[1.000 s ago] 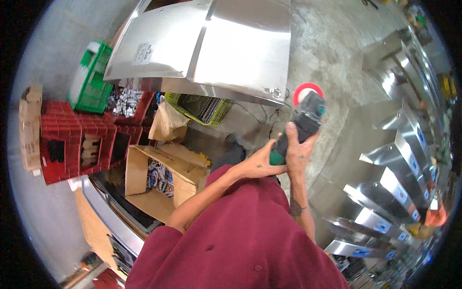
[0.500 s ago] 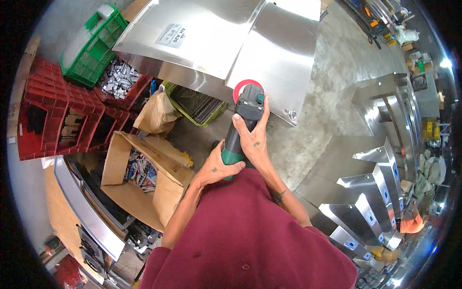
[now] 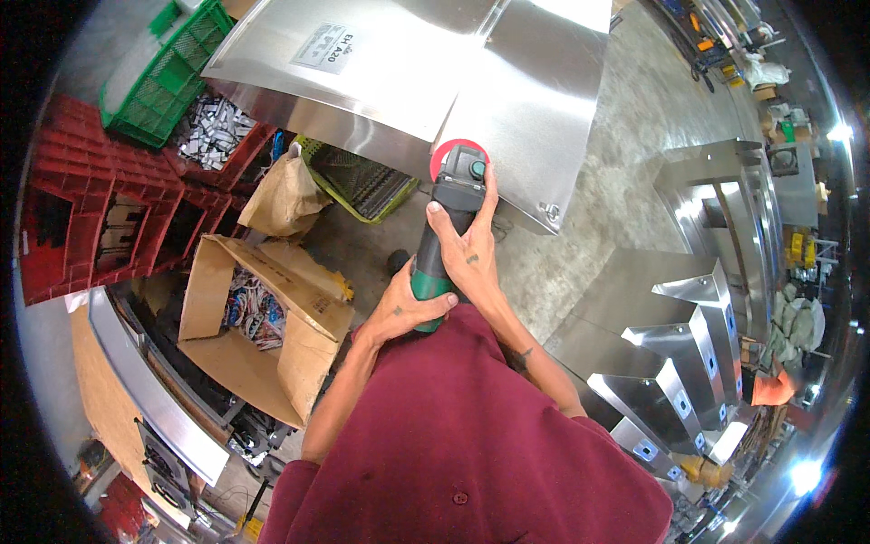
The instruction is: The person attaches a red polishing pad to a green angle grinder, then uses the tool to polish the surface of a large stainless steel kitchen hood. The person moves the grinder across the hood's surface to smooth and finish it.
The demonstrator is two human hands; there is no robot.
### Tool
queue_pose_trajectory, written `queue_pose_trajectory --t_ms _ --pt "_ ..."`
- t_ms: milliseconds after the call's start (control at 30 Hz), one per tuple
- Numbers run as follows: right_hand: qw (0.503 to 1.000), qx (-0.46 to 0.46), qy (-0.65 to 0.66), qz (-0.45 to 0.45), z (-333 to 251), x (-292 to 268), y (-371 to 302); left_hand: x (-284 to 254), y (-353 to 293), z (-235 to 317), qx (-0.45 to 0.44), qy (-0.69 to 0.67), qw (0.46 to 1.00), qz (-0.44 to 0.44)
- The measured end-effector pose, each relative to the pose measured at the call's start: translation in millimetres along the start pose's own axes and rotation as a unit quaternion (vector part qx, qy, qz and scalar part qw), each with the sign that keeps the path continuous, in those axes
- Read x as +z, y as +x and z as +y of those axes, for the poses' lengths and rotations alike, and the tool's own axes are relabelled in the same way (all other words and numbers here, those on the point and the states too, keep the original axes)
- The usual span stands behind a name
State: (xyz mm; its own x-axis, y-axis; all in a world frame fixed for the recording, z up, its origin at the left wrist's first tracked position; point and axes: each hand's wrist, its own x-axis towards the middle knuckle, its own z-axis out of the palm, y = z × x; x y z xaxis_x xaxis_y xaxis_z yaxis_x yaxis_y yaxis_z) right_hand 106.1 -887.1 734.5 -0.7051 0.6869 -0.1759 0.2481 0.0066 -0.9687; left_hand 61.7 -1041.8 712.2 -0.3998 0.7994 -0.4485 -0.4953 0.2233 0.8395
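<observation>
A black and green angle grinder (image 3: 442, 238) points away from me, gripped in both hands. My left hand (image 3: 401, 306) is closed around its green rear end. Farther forward, my right hand (image 3: 471, 249) wraps the black body, with the index finger stretched along the head. The red disc (image 3: 441, 156) at the grinder's head overlaps the near edge of a shiny sheet-metal housing (image 3: 521, 109), by the seam between its two panels. Whether the disc touches the metal cannot be made out. A printed label (image 3: 324, 48) is stuck on the left panel.
On the left stand red crates (image 3: 109, 181), a green basket (image 3: 168, 77) and an open cardboard box (image 3: 304, 363) of small parts. A yellow-green basket (image 3: 362, 213) sits below the housing. Bent steel panels (image 3: 671, 394) stand at the right, near another person's orange sleeve (image 3: 773, 390).
The view has shifted a little. The grinder and both hands sit slightly farther up and left in the picture, with the disc still at the housing's near edge by the seam.
</observation>
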Motion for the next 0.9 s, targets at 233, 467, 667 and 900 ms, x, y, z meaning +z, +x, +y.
queue_pose_trajectory --t_ms 233,467,667,900 --pt "1.000 -0.012 -0.002 -0.002 0.0 0.6 1.7 1.9 2.4 -1.6 0.004 0.034 0.999 0.027" --pt "1.000 -0.021 -0.001 -0.004 1.8 2.5 4.0 0.3 1.6 -0.8 -0.013 -0.026 1.000 -0.004" --pt "1.000 -0.023 -0.008 -0.005 0.4 3.1 5.0 -1.0 2.2 0.5 -0.012 -0.003 1.000 0.005" --pt "1.000 -0.025 -0.007 -0.003 -0.1 4.7 4.5 -2.0 0.0 1.9 -0.021 -0.014 1.000 -0.002"
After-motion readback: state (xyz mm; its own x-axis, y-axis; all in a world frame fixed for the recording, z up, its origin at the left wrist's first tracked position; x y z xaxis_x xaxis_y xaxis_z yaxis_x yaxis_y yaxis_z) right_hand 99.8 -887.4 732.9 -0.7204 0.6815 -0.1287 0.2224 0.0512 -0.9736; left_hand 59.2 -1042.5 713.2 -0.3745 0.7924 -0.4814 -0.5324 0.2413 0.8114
